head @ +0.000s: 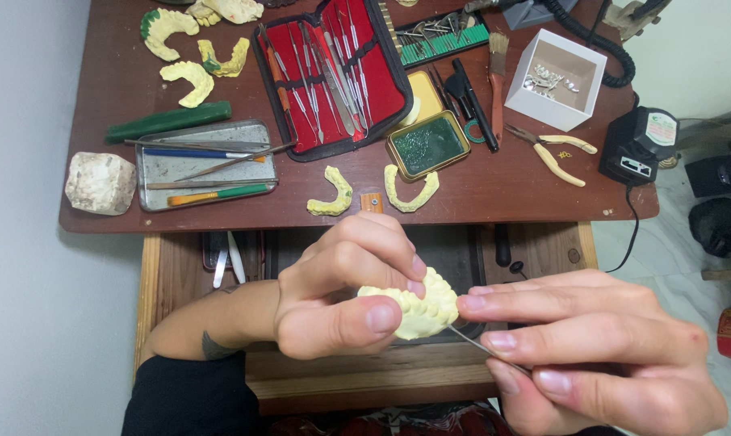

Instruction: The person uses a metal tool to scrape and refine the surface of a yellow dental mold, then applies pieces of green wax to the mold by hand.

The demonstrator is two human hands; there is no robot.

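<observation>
Below the table, the left hand pinches a yellow teeth mold. The right hand grips a thin pick touching it.

dental workshop: tool case, plaster casts

Beyond the hands, on the brown table: open red instrument case, metal tray of tools, two yellow arch casts, green-filled tin, pliers, white box, rough white stone far left.
</observation>
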